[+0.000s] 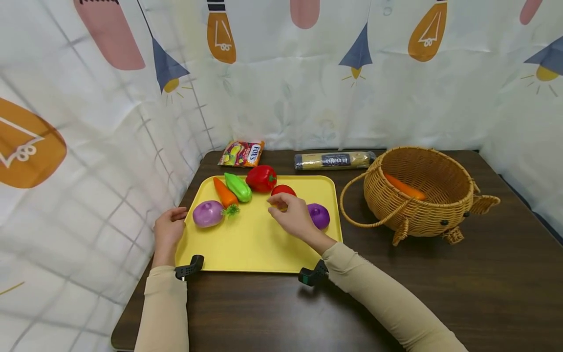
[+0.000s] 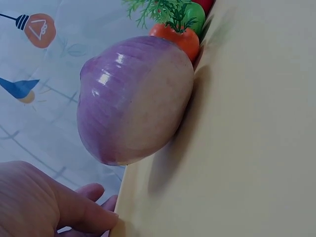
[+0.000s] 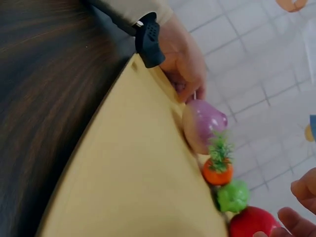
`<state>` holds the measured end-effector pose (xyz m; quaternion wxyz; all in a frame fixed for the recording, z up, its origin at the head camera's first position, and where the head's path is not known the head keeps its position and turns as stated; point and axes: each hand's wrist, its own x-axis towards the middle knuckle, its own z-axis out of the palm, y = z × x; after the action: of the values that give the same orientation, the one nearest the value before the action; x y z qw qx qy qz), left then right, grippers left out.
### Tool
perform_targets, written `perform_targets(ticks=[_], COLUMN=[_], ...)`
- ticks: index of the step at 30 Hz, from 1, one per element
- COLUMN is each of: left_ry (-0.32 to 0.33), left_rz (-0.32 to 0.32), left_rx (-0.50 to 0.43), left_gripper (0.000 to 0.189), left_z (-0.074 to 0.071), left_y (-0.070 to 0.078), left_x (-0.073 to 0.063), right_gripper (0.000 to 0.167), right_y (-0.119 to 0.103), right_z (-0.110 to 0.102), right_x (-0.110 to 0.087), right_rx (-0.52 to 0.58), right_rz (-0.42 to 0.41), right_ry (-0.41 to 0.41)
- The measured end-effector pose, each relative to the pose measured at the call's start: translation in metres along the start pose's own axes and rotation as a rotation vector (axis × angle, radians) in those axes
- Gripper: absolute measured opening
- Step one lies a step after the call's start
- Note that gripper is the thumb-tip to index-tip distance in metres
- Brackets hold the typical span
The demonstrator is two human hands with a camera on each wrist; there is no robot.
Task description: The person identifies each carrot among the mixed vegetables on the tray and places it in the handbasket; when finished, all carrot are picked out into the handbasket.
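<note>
My left hand (image 1: 168, 231) grips the left rim of a yellow tray (image 1: 255, 247), thumb at the edge and fingers on the outer side. Beside it on the tray lies a purple-and-white toy turnip (image 2: 136, 101). My right hand (image 1: 292, 215) hovers over the tray's right half, its thumb and fingers bent but apart, with nothing between them. It partly covers a round red toy vegetable (image 1: 283, 189); a dark purple toy onion (image 1: 318, 216) sits by its wrist. Along the tray's left and back lie a toy carrot (image 1: 225, 193), a green toy vegetable (image 1: 238, 187) and a red bell pepper (image 1: 261, 179).
A wicker basket (image 1: 396, 215) with a looped handle stands right of the tray, an orange carrot (image 1: 404, 187) inside. Behind the tray lie a candy bag (image 1: 242, 154) and a pasta packet (image 1: 334, 160). Patterned curtains (image 1: 281, 88) border the dark table (image 1: 246, 313).
</note>
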<state>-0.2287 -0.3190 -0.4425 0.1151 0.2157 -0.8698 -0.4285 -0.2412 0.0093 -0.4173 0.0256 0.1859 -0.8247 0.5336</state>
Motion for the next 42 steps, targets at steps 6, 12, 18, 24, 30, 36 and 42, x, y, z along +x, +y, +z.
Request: perform_targets(ticks=[6,12,18,24,30,36,42], left_ry=[0.008,0.022,0.044,0.037,0.054,0.070,0.072], left_rz=[-0.013,-0.035,-0.039,-0.045,-0.056,-0.045,-0.049], left_rx=[-0.004,0.003,0.016,-0.012,-0.035,-0.029,-0.027], left_gripper=[0.041,0.036,0.030,0.026,0.023,0.020,0.019], left_z=[-0.001,-0.003,-0.004,0.004,0.005,0.002,0.002], left_y=[-0.002,-0.003,-0.003,0.000,0.001,0.003,0.000], left_x=[-0.003,-0.002,0.000,0.000,0.002,0.001,0.001], right_gripper=[0.026,0.034,0.039,0.033,0.027,0.025,0.035], right_y=[-0.001,-0.003,0.002,0.014,0.017,0.016,0.008], right_z=[0.026,0.050,0.072,0.084,0.088,0.095,0.103], right_x=[0.008,0.017,0.029,0.038,0.045,0.049,0.050], right_rx=[0.015,0.013,0.002,-0.003,0.010,0.023,-0.009], right_rz=[0.069,0.090,0.105,0.168,0.136,0.122,0.125], right_ry=[-0.004,0.014,0.068,0.188,0.219,0.237,0.200])
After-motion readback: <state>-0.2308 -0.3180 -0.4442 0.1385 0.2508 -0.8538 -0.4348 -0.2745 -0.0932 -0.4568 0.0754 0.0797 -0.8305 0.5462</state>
